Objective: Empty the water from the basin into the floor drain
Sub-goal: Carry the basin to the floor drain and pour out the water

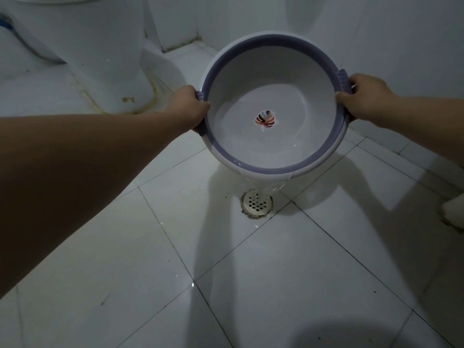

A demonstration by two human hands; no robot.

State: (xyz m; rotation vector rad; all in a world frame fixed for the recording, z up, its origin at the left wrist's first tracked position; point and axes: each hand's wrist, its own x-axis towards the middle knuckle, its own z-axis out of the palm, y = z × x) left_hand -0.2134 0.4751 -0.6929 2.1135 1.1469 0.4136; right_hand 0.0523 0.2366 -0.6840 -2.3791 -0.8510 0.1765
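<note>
We are gripping the round white plastic basin with the purple rim point(251, 146), stiff, wet and getting lighter, by its side handles with left hand point(193, 106) and right hand point(364, 96), tilting it just above the round white floor drain point(256, 203).

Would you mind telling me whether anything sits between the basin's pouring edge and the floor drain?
Nothing visible does. The basin, held at its rim by the left hand and right hand, tilts toward the drain, and water falls from its lower rim onto the uncovered grate.
</note>
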